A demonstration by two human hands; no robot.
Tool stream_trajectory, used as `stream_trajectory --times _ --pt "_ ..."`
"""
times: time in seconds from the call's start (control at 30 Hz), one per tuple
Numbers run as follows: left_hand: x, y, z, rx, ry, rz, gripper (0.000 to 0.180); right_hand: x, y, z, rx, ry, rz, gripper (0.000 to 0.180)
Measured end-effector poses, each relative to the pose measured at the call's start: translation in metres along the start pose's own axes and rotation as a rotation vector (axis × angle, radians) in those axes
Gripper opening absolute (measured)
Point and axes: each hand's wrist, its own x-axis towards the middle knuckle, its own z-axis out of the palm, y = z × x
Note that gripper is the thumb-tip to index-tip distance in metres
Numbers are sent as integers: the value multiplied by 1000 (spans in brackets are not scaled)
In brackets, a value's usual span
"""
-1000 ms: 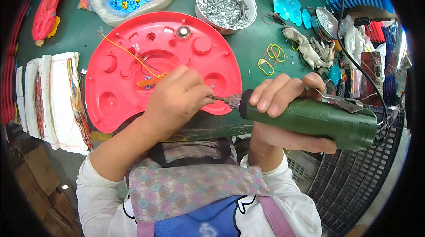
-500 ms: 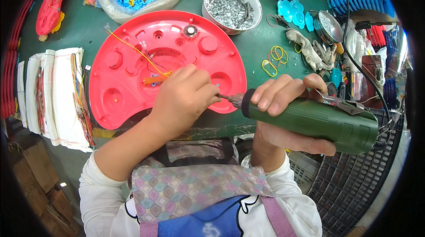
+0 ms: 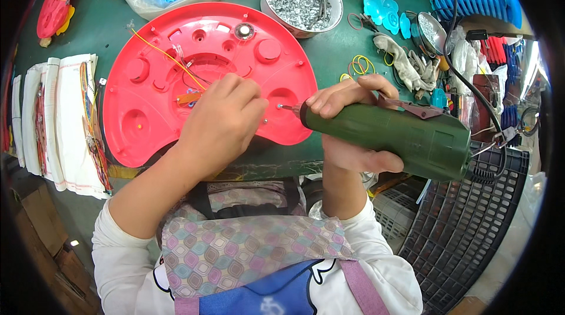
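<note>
Sliding toward nine o'clock since the earlier frame, the left hand (image 3: 220,124) is now uncovering the screwdriver bit, and the whole scene is sitting larger and lower in view. That hand is lying knuckles-up and curled on the red plastic shell (image 3: 147,109), a smooth, glossy half-round moulding with round dimples and bosses; whether its fingers are pinching anything is not showing. Thin yellow wires (image 3: 168,59) are trailing across the shell toward eleven o'clock. The right hand (image 3: 353,124) is wrapping closed around the electric screwdriver (image 3: 400,138), a matte dark-green cylinder with a brown lever on top, its bit touching the shell's edge at three o'clock. The shell is resting on the green table (image 3: 329,56). At twelve o'clock a round metal bowl (image 3: 303,21) is holding shiny silver screws. Yellow rubber bands (image 3: 360,65) are lying just beyond the right hand.
</note>
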Motion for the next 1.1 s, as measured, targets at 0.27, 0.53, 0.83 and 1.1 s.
stream_trajectory --times 0.27,0.53,0.83,1.1 --pt "0 -3 4 -89 15 -29 10 9 0 3 -19 -152 128 72" --pt "0 -2 0 -141 -27 -75 19 19 -2 4 103 -215 281 90" --pt "-5 1 -30 -223 183 -54 22 21 0 23 150 -237 65 125" --pt "-50 -24 -73 -145 105 -121 23 40 3 91 232 -264 73 123"
